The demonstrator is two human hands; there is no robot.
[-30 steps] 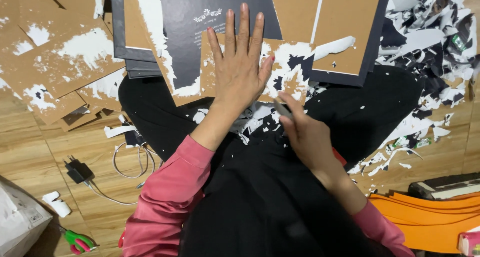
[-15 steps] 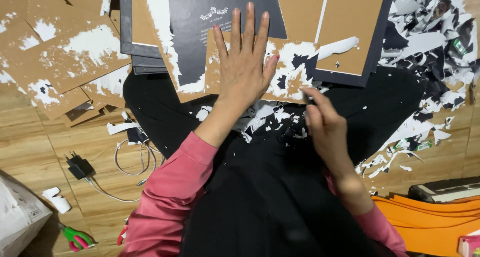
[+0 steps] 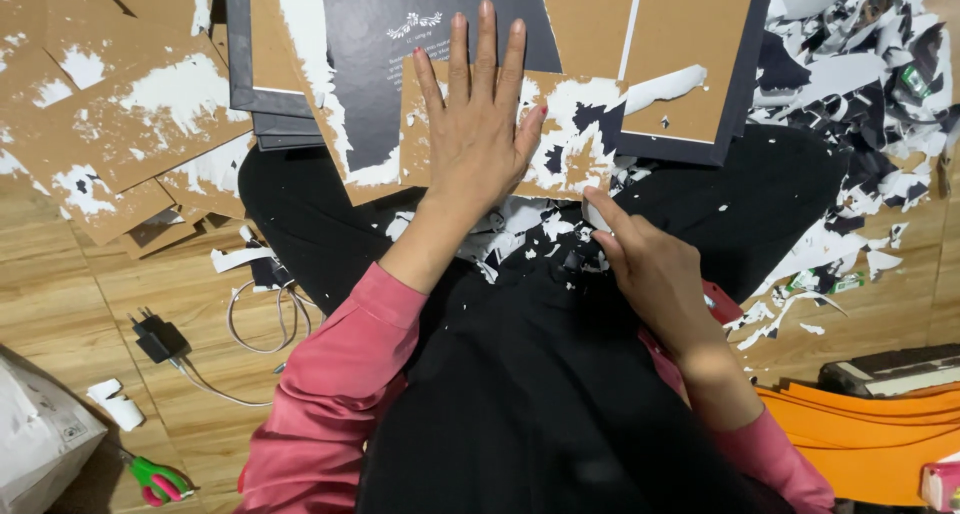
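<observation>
1. At the near left edge, green-handled scissors [image 3: 158, 480] lie on the wooden plank floor [image 3: 60, 304], beside a crumpled white plastic bag [image 3: 40, 439].
2. A little farther off, a black plug adapter with a looped white cable [image 3: 160, 339] rests on the same floor.
3. At the far left, a heap of brown cardboard sheets patched with torn white paper [image 3: 130, 104] is spread out flat.
4. The left hand [image 3: 480, 134] lies palm down, fingers [image 3: 486, 44] straight and spread, pressing on the brown cardboard panel with ragged white and dark paper remnants [image 3: 575, 139]. It grips nothing; it only pins the panel, which lies across the person's black-clad lap at the far middle of the scene.
5. Behind the panel sits a dark grey printed cover board [image 3: 400, 34], partly stripped.
6. The right hand [image 3: 650, 274] is at the panel's near right edge, its fingers [image 3: 600, 204] pinched together on a small white paper strip [image 3: 592, 217] at that edge.
7. The panel looks stiff, light and flat, so it should hold steady under a flat palm. The glued paper skin seems thin and tears easily into scraps. A lifted edge close to the board is probably the best place to grip.
8. At the far right, a pile of torn black and white paper scraps [image 3: 860, 84] covers the floor.
9. At the near right lie stacked orange sheets [image 3: 860, 444].
</observation>
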